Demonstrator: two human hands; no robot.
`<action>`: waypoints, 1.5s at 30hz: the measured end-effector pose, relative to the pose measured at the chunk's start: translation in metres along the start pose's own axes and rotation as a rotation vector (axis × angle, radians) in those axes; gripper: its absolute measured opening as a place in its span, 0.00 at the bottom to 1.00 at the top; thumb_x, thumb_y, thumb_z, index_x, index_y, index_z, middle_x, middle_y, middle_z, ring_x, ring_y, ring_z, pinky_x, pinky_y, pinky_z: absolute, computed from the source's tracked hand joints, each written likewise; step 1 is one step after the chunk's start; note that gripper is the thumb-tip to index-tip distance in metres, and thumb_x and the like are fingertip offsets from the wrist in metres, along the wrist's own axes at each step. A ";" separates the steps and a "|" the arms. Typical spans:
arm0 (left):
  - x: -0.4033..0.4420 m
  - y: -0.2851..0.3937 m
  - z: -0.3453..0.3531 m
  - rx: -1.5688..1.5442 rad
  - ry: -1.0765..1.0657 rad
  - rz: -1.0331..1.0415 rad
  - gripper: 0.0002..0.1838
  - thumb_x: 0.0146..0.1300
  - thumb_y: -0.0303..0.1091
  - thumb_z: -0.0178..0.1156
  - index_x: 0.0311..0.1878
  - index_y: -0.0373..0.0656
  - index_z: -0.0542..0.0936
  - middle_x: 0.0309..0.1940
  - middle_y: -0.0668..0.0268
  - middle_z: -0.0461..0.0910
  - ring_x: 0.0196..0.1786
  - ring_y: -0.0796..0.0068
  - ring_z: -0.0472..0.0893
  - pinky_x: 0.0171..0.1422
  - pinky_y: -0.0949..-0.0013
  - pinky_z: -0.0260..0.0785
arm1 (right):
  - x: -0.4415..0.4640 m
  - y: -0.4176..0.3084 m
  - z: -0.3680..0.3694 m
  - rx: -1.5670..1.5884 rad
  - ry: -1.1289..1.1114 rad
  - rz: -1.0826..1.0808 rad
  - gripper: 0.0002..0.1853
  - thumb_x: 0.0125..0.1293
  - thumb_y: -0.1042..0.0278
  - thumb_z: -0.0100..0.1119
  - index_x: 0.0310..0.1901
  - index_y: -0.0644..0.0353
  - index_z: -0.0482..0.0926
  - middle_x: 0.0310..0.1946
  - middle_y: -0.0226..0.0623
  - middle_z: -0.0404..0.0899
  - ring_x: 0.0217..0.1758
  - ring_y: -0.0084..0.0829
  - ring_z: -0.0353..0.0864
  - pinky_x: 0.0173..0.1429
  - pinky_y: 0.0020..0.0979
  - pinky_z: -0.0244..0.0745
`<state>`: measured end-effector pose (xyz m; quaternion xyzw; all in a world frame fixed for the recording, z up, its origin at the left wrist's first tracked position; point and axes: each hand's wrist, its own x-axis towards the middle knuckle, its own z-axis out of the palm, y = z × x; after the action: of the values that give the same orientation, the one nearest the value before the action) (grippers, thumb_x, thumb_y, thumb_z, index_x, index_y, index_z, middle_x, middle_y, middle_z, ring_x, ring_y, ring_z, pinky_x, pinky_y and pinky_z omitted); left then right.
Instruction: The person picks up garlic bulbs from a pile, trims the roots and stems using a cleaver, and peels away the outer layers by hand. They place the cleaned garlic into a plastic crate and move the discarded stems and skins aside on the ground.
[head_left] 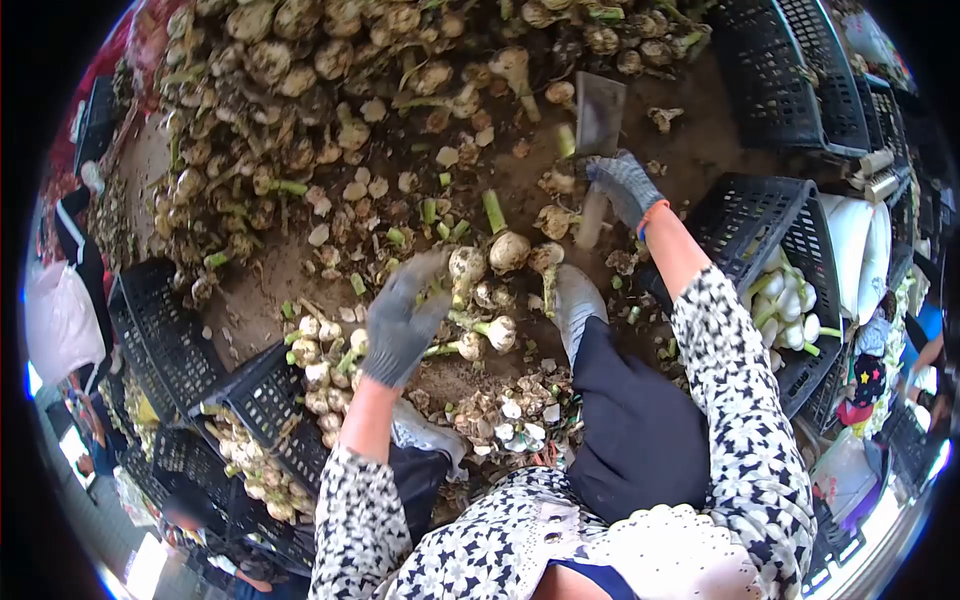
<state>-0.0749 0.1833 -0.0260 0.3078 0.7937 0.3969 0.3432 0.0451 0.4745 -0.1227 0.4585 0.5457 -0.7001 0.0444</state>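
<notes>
My right hand (pixel 625 187), in a grey knit glove, is closed around a cleaver. Its broad, dirt-streaked blade (pixel 600 115) points away from me, and the wooden handle (pixel 592 217) sticks out below my fingers. My left hand (pixel 405 318), also gloved in grey, is over the garlic on the ground with fingers apart and slightly blurred. Just right of its fingertips lie a garlic bulb (pixel 467 264) and another bulb (pixel 509 252) with a green stem stub. Trimmed bulbs (pixel 499 333) lie lower, between my feet. Whether the left fingertips touch anything is unclear.
A large heap of untrimmed garlic (pixel 270 70) fills the far left. Cut stems and roots (pixel 350 190) litter the dirt floor. Black crates stand at left (pixel 165 330) and right (pixel 745 225), the right one holding cleaned garlic (pixel 785 305). My shoe (pixel 578 300) is near the bulbs.
</notes>
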 end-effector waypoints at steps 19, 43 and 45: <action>0.001 -0.004 0.027 -0.772 0.113 -0.290 0.26 0.43 0.27 0.63 0.47 0.39 0.66 0.37 0.65 0.73 0.39 0.78 0.73 0.43 0.75 0.69 | -0.115 -0.035 0.104 -0.932 -0.112 -0.633 0.09 0.47 0.59 0.57 0.29 0.51 0.80 0.28 0.37 0.78 0.29 0.37 0.76 0.32 0.32 0.71; 0.006 0.031 0.047 -0.869 0.388 -0.104 0.26 0.47 0.30 0.61 0.51 0.41 0.65 0.41 0.64 0.70 0.42 0.78 0.72 0.44 0.78 0.68 | -0.046 0.065 0.110 -1.329 -0.138 -1.081 0.08 0.54 0.68 0.45 0.24 0.57 0.74 0.15 0.41 0.73 0.18 0.32 0.72 0.25 0.35 0.66; 0.007 0.023 0.045 -0.593 0.403 -0.077 0.25 0.45 0.30 0.61 0.50 0.41 0.67 0.43 0.62 0.69 0.43 0.76 0.72 0.44 0.76 0.68 | -0.041 0.098 0.127 -0.988 -0.200 -0.798 0.09 0.54 0.67 0.44 0.24 0.58 0.74 0.15 0.40 0.73 0.19 0.33 0.71 0.25 0.36 0.66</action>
<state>-0.0383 0.2185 -0.0286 0.0805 0.7067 0.6494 0.2690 0.0482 0.3147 -0.1671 0.0781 0.9257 -0.3682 0.0369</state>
